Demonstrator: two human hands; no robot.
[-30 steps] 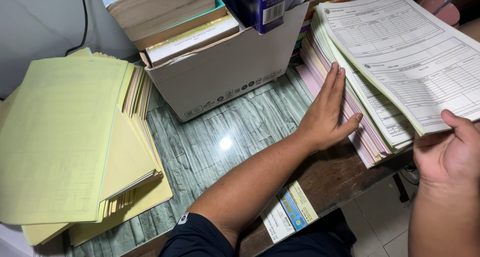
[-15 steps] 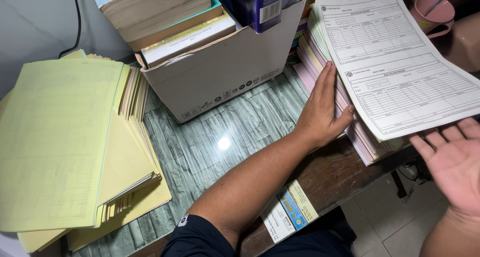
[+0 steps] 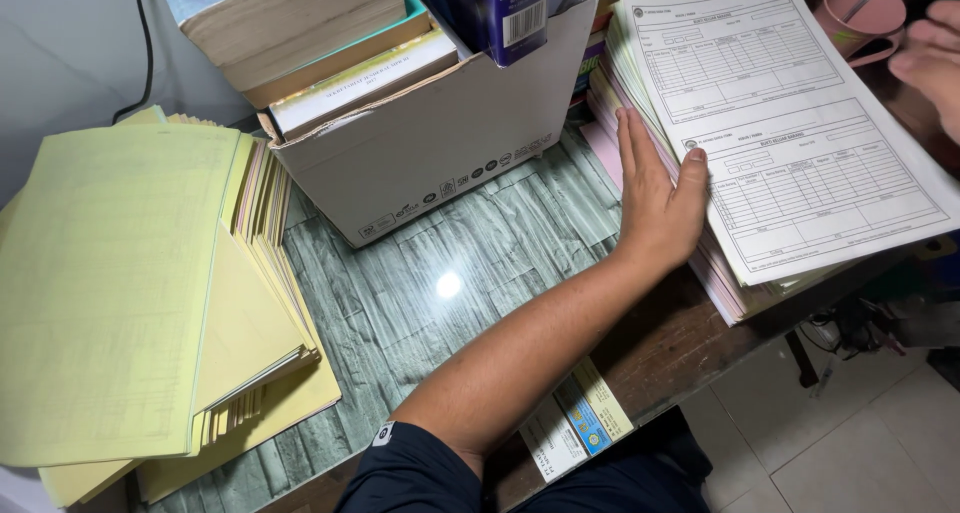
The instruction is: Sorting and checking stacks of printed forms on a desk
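left hand [image 3: 655,208]: flat, fingers together, arm extended | right hand [image 3: 932,55]: open, raised

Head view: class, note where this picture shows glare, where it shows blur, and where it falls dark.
Head view: a small bright glare spot sits on the glossy green tabletop; the right hand at the upper right edge looks slightly blurred, while the left hand on the stack of printed forms is sharp; the corner by the pink cup and under the desk edge falls dark.

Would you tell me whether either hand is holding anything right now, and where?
Nothing is gripped. The left hand lies flat against the left edge of the form stack, thumb on the top sheet. The right hand is open, off the stack.
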